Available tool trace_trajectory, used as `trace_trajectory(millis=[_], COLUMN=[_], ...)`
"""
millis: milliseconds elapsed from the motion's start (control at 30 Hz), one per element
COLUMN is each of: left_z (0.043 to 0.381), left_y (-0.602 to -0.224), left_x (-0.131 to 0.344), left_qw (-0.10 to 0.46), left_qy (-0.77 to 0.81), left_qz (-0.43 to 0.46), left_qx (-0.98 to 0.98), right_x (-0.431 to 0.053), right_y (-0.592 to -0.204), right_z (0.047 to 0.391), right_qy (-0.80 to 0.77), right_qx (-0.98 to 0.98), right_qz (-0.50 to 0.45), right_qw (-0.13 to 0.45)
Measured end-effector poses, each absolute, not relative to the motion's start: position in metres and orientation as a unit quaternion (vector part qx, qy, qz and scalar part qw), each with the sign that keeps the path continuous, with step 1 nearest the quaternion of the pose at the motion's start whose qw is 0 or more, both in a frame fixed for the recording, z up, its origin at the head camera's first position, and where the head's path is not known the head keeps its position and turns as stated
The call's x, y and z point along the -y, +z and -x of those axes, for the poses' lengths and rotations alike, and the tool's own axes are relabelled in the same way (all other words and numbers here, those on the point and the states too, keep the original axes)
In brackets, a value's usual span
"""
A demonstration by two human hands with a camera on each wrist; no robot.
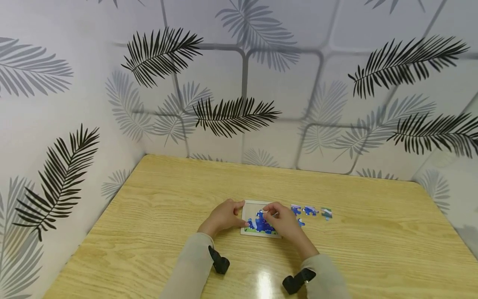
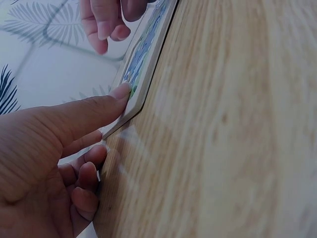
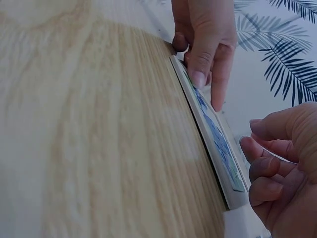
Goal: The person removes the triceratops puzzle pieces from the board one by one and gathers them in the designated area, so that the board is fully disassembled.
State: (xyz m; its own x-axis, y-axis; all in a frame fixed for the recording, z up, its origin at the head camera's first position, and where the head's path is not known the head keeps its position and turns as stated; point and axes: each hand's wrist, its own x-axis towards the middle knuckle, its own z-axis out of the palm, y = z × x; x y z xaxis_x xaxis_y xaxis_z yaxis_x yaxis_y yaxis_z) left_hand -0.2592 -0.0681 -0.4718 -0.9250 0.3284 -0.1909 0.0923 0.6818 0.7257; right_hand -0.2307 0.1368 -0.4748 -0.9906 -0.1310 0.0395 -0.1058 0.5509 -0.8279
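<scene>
A jigsaw puzzle board [image 1: 257, 235] with a pale raised rim lies flat on the table. Blue and green puzzle pieces [image 1: 261, 226] fill its lower part, while bare backing shows at the upper left. My left hand [image 1: 224, 216] holds the board's left side, thumb pressing on the rim near the lower corner and other fingers against the edge. Above the board's right half is my right hand [image 1: 285, 222], fingers loosely bent. In the right wrist view its thumb and index finger [image 3: 246, 143] stand slightly apart, and no piece shows between them.
Several loose puzzle pieces [image 1: 310, 211] lie to the right of the board, one green and grey piece [image 1: 326, 213] farthest out. Part of this group is hidden behind the right hand. The wooden table [image 1: 168, 187] meets a leaf-patterned wall [image 1: 276, 141] at the back.
</scene>
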Motion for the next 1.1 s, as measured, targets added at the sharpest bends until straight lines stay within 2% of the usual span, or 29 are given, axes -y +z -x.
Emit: trace_trajectory(millis=[1100], left_z=[0.2597], left_y=[-0.4738], left_x=[0.0678], left_qw=[0.157], left_qy=[0.381], left_qz=[-0.115], left_qx=[-0.904], right_x=[-0.1270], right_y=[-0.4808], right_z=[0.2370], right_qy=[-0.403], right_qx=[-0.912], right_qz=[0.053], right_qw=[0.057])
